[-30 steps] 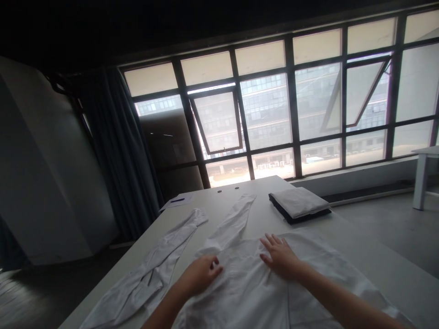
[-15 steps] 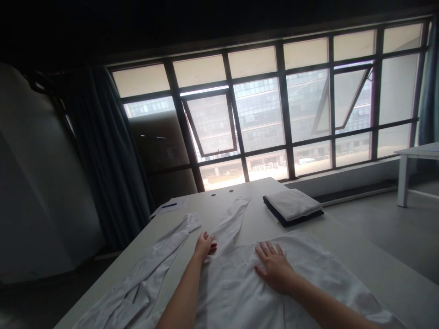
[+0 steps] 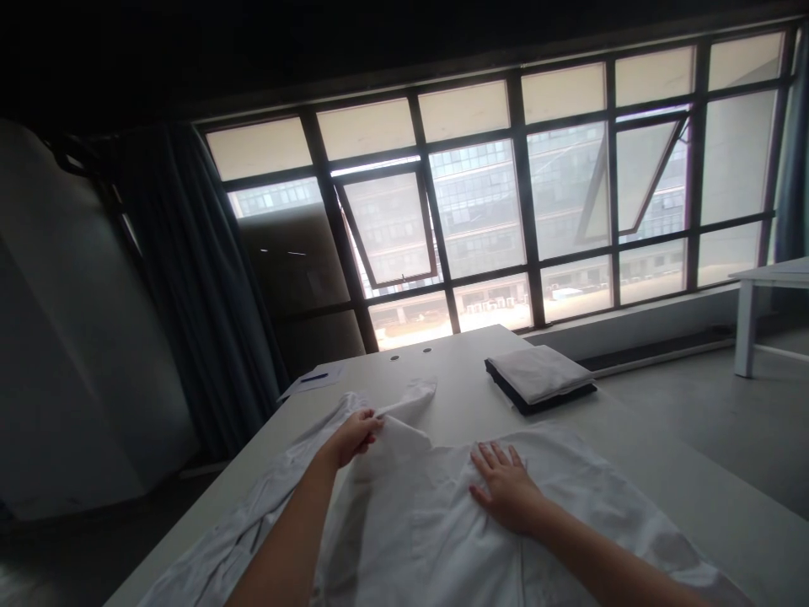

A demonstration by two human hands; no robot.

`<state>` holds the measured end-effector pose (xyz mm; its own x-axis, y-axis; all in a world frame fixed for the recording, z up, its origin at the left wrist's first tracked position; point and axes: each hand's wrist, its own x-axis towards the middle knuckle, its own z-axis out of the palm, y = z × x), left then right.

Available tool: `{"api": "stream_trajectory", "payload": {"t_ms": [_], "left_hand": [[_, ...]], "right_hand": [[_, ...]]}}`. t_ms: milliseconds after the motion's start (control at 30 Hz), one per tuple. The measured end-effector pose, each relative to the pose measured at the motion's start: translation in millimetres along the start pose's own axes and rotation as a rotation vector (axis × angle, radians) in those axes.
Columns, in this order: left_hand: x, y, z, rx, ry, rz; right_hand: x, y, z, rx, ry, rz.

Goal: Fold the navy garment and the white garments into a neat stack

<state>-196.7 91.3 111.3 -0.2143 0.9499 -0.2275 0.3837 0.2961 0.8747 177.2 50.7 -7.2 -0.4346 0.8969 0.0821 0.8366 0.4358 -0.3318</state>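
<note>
A white long-sleeved garment (image 3: 436,506) lies spread over the near part of the white table (image 3: 468,350). My left hand (image 3: 357,436) pinches the garment at its left side, near the base of a sleeve (image 3: 414,396), and holds that part a little raised. Flat on the cloth to the right rests my right hand (image 3: 506,485), its fingers spread. A second strip of crumpled white cloth (image 3: 253,514) runs along the table's left side, partly behind my left forearm; whether it joins the garment I cannot tell.
Toward the back right of the table sits a folded stack (image 3: 540,375), white cloth on dark cloth. Paper with a pen (image 3: 314,377) lies at the left edge. Windows (image 3: 474,211) stand beyond, a dark curtain (image 3: 190,278) at left, another white table (image 3: 771,278) at right.
My left hand has moved left and slightly away from me, pulling the garment's side up and outward. The sleeve has folded and shifted left. My right hand stays in place.
</note>
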Motion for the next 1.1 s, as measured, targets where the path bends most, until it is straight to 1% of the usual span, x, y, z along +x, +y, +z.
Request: {"api": "stream_trajectory", "payload": {"t_ms": [67, 133, 167, 233, 300, 400, 500, 567, 633, 733, 833, 933, 1000, 1067, 1100], "left_hand": [[-13.7, 2.5, -27.7, 0.135, -0.124, -0.104], [-22.2, 2.3, -45.0, 0.272, -0.190, -0.216], [-23.7, 1.5, -48.4, 0.335, -0.195, -0.259], [-21.2, -0.4, -44.8, 0.438, -0.160, -0.293], [-13.3, -2.2, -29.8, 0.495, -0.081, -0.255], [1.9, -4.6, 4.3, 0.499, 0.037, -0.161], [13.9, -9.4, 39.4, 0.469, 0.099, -0.111], [18.5, -14.2, 58.1, 0.455, 0.134, -0.084], [20.4, -18.4, 71.3, 0.440, 0.185, -0.048], [18.7, -16.4, 80.5, 0.388, 0.258, 0.009], [13.0, 3.9, 80.3, 0.295, 0.301, 0.068], [-1.8, 39.7, 74.3, 0.176, 0.323, 0.190], [-23.5, 62.7, 67.3, 0.113, 0.306, 0.299], [-58.2, 76.6, 56.7, 0.078, 0.248, 0.388], [-79.9, 78.8, 49.3, 0.066, 0.189, 0.426]], "right_hand": [[0.0, 0.0, 0.4, 0.004, 0.006, 0.000], [0.0, -0.2, 0.6, 0.011, 0.012, -0.001], [0.0, -0.3, 0.5, 0.012, 0.012, 0.000], [0.0, -0.8, 0.0, 0.011, 0.008, 0.001], [-0.2, -1.5, -0.8, 0.005, 0.004, 0.004], [-0.9, -2.5, -1.9, 0.003, -0.001, 0.007], [-1.3, -2.8, -2.5, 0.006, 0.001, 0.008], [-1.4, -2.5, -3.4, 0.013, 0.003, 0.008], [-1.4, -1.9, -4.9, 0.027, 0.004, 0.007], [-1.1, -0.3, -7.3, 0.057, 0.014, 0.011], [1.1, 2.5, -7.6, 0.108, 0.050, 0.022], [6.5, 7.6, -5.6, 0.206, 0.125, 0.056], [11.3, 12.4, -5.3, 0.309, 0.189, 0.092], [15.9, 18.3, -7.8, 0.451, 0.249, 0.121], [17.9, 21.4, -10.4, 0.527, 0.279, 0.132]]}}
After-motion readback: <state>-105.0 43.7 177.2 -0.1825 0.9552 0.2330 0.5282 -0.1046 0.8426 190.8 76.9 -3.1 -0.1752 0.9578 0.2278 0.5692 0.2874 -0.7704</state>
